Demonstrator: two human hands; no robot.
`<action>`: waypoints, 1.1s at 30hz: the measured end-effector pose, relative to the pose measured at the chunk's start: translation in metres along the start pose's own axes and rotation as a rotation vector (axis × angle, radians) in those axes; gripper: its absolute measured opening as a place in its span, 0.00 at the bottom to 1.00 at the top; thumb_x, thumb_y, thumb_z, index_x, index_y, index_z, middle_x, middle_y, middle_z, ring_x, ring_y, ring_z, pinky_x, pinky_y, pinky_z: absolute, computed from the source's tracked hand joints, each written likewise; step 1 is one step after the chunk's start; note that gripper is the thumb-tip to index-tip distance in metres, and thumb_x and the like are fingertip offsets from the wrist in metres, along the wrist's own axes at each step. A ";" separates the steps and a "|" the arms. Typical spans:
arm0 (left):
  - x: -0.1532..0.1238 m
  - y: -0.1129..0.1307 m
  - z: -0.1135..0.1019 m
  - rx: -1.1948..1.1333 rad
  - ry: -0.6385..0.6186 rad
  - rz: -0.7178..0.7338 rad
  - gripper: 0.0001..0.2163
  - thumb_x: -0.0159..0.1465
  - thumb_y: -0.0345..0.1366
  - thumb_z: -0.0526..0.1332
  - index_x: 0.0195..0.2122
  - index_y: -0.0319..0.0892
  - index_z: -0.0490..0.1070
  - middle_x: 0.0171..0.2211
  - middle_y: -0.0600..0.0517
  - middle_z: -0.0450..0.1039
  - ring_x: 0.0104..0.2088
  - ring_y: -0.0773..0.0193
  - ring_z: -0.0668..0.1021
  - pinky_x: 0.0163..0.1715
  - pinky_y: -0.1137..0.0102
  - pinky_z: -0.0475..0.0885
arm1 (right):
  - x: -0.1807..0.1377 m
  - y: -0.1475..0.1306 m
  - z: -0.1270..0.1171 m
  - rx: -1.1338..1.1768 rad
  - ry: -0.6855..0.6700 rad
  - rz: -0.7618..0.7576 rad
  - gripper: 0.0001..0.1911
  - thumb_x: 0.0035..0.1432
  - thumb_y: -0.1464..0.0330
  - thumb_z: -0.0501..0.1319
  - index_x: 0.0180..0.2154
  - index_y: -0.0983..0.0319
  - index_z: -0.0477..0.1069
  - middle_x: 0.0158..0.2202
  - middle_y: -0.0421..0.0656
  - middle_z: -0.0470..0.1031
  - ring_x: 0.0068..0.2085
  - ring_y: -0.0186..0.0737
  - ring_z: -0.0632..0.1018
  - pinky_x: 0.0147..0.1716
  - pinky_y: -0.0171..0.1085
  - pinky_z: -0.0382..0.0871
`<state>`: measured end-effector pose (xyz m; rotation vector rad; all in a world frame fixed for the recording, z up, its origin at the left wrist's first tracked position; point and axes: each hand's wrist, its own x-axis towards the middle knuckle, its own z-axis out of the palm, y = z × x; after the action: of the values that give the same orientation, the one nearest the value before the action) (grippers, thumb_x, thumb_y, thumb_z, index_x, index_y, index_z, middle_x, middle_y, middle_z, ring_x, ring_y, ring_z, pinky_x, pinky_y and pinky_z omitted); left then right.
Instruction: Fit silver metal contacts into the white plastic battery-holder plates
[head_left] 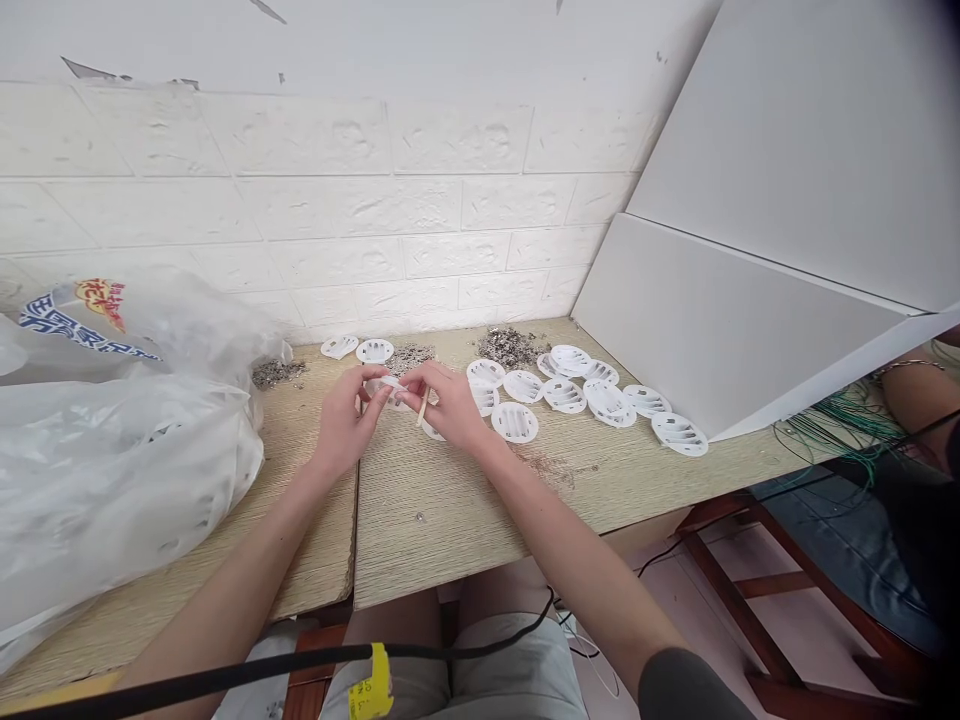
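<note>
My left hand (346,412) and my right hand (450,402) meet over the wooden table (450,500), both pinching one white round plastic part (390,388) between their fingertips. My right hand also grips a thin wooden stick (424,405). Another white part (430,430) lies partly hidden under my right hand. Several more white slotted discs (585,395) lie spread to the right of my hands.
Small piles of tiny metal pieces (510,346) sit by the brick wall. A large clear plastic bag (112,440) fills the left side. A white slanted panel (720,330) stands on the right, with another person's arm (915,385) and green wires (847,425) beyond it.
</note>
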<state>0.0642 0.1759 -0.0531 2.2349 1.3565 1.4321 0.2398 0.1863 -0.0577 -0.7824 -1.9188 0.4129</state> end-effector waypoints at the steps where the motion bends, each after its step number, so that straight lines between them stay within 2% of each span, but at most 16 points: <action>1: 0.001 0.000 0.000 0.003 0.007 0.015 0.09 0.64 0.40 0.58 0.42 0.44 0.71 0.39 0.49 0.76 0.33 0.62 0.75 0.32 0.65 0.71 | 0.001 -0.001 0.001 0.079 -0.001 0.066 0.10 0.62 0.62 0.61 0.39 0.62 0.71 0.33 0.42 0.74 0.34 0.35 0.74 0.37 0.36 0.68; 5: 0.002 0.001 -0.001 -0.033 0.016 0.090 0.07 0.66 0.37 0.56 0.41 0.44 0.72 0.39 0.50 0.76 0.36 0.62 0.76 0.37 0.65 0.72 | 0.003 -0.005 0.001 0.414 -0.014 0.323 0.13 0.61 0.59 0.60 0.39 0.63 0.71 0.28 0.39 0.73 0.29 0.32 0.74 0.33 0.34 0.68; 9: 0.002 0.004 -0.002 -0.083 0.014 0.146 0.07 0.66 0.36 0.55 0.41 0.44 0.71 0.41 0.50 0.76 0.42 0.61 0.77 0.41 0.64 0.72 | 0.004 -0.004 -0.001 0.542 -0.031 0.362 0.15 0.56 0.57 0.63 0.34 0.63 0.71 0.25 0.38 0.70 0.27 0.31 0.72 0.30 0.33 0.67; 14: 0.003 0.007 -0.003 -0.065 -0.031 0.179 0.07 0.67 0.37 0.54 0.38 0.44 0.71 0.42 0.49 0.76 0.46 0.59 0.77 0.49 0.60 0.71 | 0.004 -0.001 -0.002 0.635 -0.066 0.455 0.15 0.53 0.58 0.65 0.35 0.63 0.72 0.24 0.37 0.70 0.25 0.30 0.70 0.27 0.33 0.66; 17: 0.003 0.008 -0.003 -0.050 -0.055 0.216 0.08 0.67 0.36 0.54 0.38 0.45 0.72 0.43 0.49 0.76 0.46 0.60 0.77 0.50 0.59 0.71 | 0.004 0.001 -0.004 0.663 -0.119 0.520 0.13 0.52 0.60 0.65 0.33 0.64 0.72 0.23 0.37 0.69 0.24 0.30 0.70 0.26 0.32 0.65; 25: 0.003 0.006 -0.005 -0.106 -0.102 0.298 0.08 0.67 0.33 0.55 0.34 0.45 0.72 0.44 0.48 0.75 0.48 0.60 0.76 0.49 0.60 0.72 | 0.005 -0.008 -0.009 0.581 -0.204 0.548 0.07 0.55 0.66 0.59 0.29 0.63 0.67 0.18 0.33 0.63 0.19 0.27 0.61 0.19 0.29 0.53; 30: 0.003 0.008 -0.007 -0.112 -0.127 0.299 0.08 0.67 0.32 0.54 0.34 0.44 0.71 0.45 0.49 0.75 0.51 0.61 0.75 0.51 0.59 0.71 | 0.006 -0.014 -0.011 0.606 -0.217 0.516 0.07 0.57 0.66 0.58 0.29 0.63 0.66 0.21 0.36 0.69 0.24 0.29 0.70 0.25 0.30 0.61; 33: 0.003 0.009 -0.007 -0.097 -0.115 0.289 0.07 0.67 0.31 0.54 0.34 0.44 0.70 0.45 0.49 0.74 0.50 0.61 0.75 0.51 0.60 0.70 | 0.005 -0.013 -0.010 0.626 -0.215 0.501 0.08 0.57 0.65 0.58 0.29 0.63 0.66 0.22 0.36 0.70 0.25 0.30 0.71 0.27 0.31 0.63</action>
<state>0.0645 0.1705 -0.0427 2.4827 0.9390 1.3910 0.2429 0.1793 -0.0419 -0.8012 -1.6129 1.3747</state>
